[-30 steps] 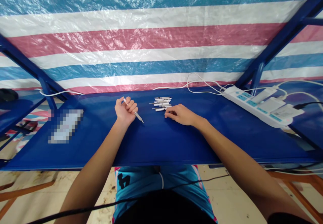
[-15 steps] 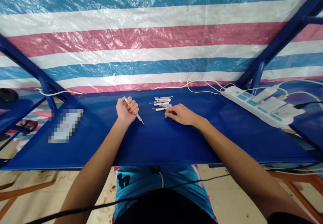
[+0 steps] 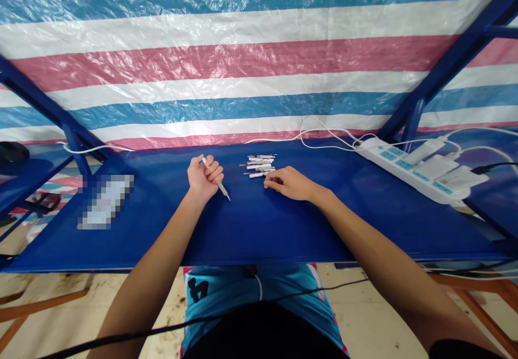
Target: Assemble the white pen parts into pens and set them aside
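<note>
My left hand is wrapped round a white pen with a pointed metal tip. The thumb lies near the pen's upper end, and the tip slants down to the right over the blue surface. Several similar white pens lie in a loose pile to the right of that hand, roughly parallel, with thin tips showing at their ends. Resting on the surface at the pile's near right edge, my right hand is loosely curled. Nothing shows in its fingers, which are beside or touching the closest pen; I cannot tell which.
A white power strip with plugged-in chargers stands on the right, its white cables running along the back. A blurred-out flat object lies at left. Blue metal posts and a striped plastic sheet bound the back.
My left hand has turned very slightly, and the pen's tip has shifted a little downward. My right hand and the pile of pens stay where they were.
</note>
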`<control>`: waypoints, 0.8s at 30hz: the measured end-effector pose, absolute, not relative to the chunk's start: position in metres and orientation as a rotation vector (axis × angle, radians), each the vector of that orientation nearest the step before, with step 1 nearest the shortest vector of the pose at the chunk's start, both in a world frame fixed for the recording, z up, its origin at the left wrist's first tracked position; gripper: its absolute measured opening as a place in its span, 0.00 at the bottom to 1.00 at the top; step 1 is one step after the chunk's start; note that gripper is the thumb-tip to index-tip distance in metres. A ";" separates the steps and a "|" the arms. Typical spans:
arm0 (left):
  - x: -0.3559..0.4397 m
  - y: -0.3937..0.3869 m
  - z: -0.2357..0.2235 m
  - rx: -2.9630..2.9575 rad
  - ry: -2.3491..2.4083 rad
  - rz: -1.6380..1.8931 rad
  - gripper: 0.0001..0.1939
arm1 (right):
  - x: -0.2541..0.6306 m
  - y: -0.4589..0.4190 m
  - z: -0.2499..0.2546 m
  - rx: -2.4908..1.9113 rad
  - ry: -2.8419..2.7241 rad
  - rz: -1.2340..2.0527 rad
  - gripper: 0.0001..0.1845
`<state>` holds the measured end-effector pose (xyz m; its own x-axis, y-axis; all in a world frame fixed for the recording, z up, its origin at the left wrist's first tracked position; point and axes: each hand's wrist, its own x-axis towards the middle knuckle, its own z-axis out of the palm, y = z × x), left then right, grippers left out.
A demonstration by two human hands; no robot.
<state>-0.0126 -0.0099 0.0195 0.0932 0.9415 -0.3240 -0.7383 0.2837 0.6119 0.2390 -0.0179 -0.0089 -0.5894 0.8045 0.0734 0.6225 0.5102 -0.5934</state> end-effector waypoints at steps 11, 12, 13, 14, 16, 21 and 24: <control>-0.018 -0.010 0.027 0.305 0.765 1.340 0.22 | 0.238 -0.018 -0.008 -1.235 -2.415 0.776 0.14; -0.019 -0.010 0.028 0.297 0.761 1.352 0.21 | 0.238 -0.018 -0.008 -1.233 -2.416 0.774 0.14; -0.020 -0.010 0.029 0.291 0.755 1.366 0.21 | 0.238 -0.018 -0.008 -1.226 -2.417 0.770 0.14; -0.022 -0.010 0.030 0.285 0.749 1.381 0.21 | 0.238 -0.018 -0.008 -1.216 -2.419 0.766 0.14; -0.025 -0.009 0.031 0.281 0.739 1.405 0.21 | 0.239 -0.018 -0.008 -1.196 -2.423 0.760 0.14; -0.030 -0.008 0.031 0.290 0.752 1.388 0.21 | 0.238 -0.018 -0.007 -1.192 -2.422 0.761 0.14; -0.029 -0.006 0.028 0.312 0.773 1.332 0.21 | 0.238 -0.018 -0.007 -1.199 -2.420 0.766 0.13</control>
